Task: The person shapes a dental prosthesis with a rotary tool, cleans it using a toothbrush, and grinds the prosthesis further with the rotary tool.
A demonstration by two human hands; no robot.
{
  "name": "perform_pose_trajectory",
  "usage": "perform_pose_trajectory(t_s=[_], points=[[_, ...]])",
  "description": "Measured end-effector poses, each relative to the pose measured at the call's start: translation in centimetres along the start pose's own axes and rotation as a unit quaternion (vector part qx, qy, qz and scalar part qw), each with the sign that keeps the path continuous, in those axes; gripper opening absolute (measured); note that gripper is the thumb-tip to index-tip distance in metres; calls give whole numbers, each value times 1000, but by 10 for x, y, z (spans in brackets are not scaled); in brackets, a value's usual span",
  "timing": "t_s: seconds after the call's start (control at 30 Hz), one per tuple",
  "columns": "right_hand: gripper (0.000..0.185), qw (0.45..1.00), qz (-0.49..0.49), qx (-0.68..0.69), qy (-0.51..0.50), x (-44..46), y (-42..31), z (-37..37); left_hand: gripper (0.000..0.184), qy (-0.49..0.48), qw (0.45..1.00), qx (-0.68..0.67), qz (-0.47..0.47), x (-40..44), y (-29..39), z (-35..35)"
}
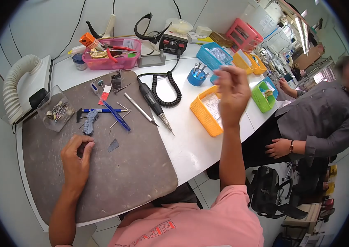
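Observation:
My left hand [76,154] rests on the brown work mat [133,173], fingers loosely curled toward the thumb and no object showing in them. Just beyond its fingertips stands a grey dental model [90,122]. A small dark grey flat piece [113,145] lies to its right. Raised in the air near the yellow-orange basket [212,128] is my right hand [233,92]. Its fingers are bent and smeared by motion, so whether they hold anything is unclear. The handpiece [150,101] with its coiled cord lies between the two hands, beside a white-handled knife [138,108].
Behind the mat stand a pink basket of tools [112,61], a control box [173,43] and a blue bur holder [198,76]. At left are a white hose [16,88] and a clear box of bits [56,111]. Another person [314,119] stands at right.

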State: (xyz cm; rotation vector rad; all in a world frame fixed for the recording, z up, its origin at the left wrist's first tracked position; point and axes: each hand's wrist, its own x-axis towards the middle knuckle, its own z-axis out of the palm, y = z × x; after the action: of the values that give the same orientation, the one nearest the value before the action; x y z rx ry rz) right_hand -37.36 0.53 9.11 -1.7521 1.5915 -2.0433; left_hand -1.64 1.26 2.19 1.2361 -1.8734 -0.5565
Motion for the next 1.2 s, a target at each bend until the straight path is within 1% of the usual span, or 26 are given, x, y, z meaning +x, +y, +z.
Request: perform_pose_trajectory(t_s=[0.07,0.17,0.27,0.3,0.33,0.37,0.4,0.47,0.5,0.7,0.93,1.03,1.1,1.2], points=[[11,995,14,24,99,0,27,-37,7,-4,1000,1,-10,1,2,0],[14,970,76,21,228,-7,73,-91,8,-12,1000,6,-21,1,2,0],[17,955,130,-17,264,-22,120,-135,8,-2,1000,-1,-19,0,-2,4],[17,955,130,-18,267,-27,129,-139,9,10,1000,-10,-21,1,-3,5],[17,947,184,-20,262,-32,137,-144,9,6,1000,-10,-19,0,-4,6],[16,936,238,-21,257,-36,144,-150,9,4,998,-33,-57,0,-5,6],[16,935,240,-23,260,-36,143,-151,10,1,994,-55,-96,1,-4,6],[17,942,238,9,235,-37,140,-148,10,-4,995,-58,-81,1,-3,7],[18,944,235,4,232,-37,138,-145,11,-3,996,-61,-68,2,-3,7],[19,944,222,-17,246,-37,129,-140,12,-11,999,-40,-22,4,-4,6],[21,942,199,-12,268,-36,130,-141,11,-11,999,-33,-39,4,0,7],[20,948,182,1,260,-36,127,-138,11,-14,999,-25,-32,4,1,6],[20,952,189,-49,237,-37,128,-137,11,-18,999,-22,-28,5,3,5],[21,957,197,-72,200,-40,131,-135,10,-16,1000,-18,-20,4,1,6]])
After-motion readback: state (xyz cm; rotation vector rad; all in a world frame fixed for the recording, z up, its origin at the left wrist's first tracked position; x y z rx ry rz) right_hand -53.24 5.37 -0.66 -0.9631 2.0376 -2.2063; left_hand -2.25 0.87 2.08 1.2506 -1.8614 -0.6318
